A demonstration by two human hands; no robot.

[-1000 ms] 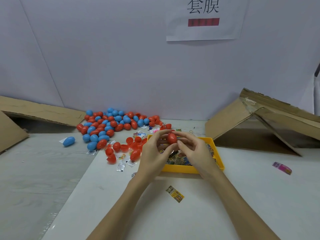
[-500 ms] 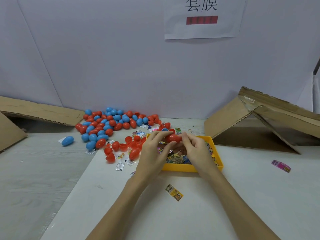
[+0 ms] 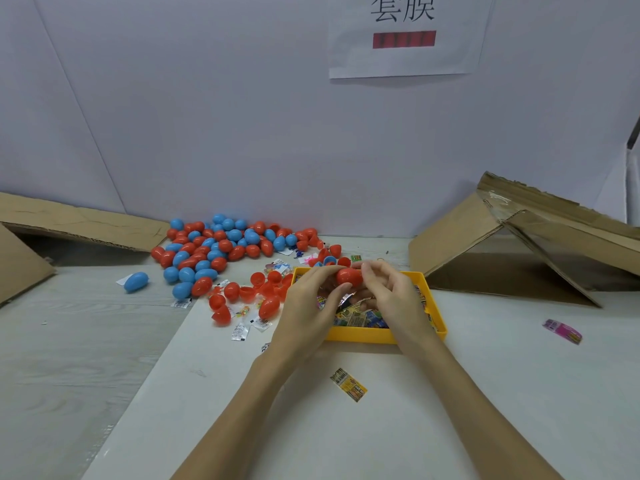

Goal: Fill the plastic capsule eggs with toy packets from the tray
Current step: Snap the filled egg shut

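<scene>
Over the yellow tray (image 3: 360,336) my left hand (image 3: 308,303) and right hand (image 3: 388,292) both pinch one red capsule egg (image 3: 349,277) between curled fingertips. Toy packets (image 3: 356,318) fill the tray underneath (one stray packet (image 3: 348,384) sits nearer me). Egg pile (image 3: 221,249) sprawls off left, by the wall.

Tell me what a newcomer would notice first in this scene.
First, both hands, left hand and right hand, holding one red capsule egg between them over the yellow tray of toy packets at table centre. Next, the heap of red and blue eggs spread against the back wall, left of the tray.
</scene>
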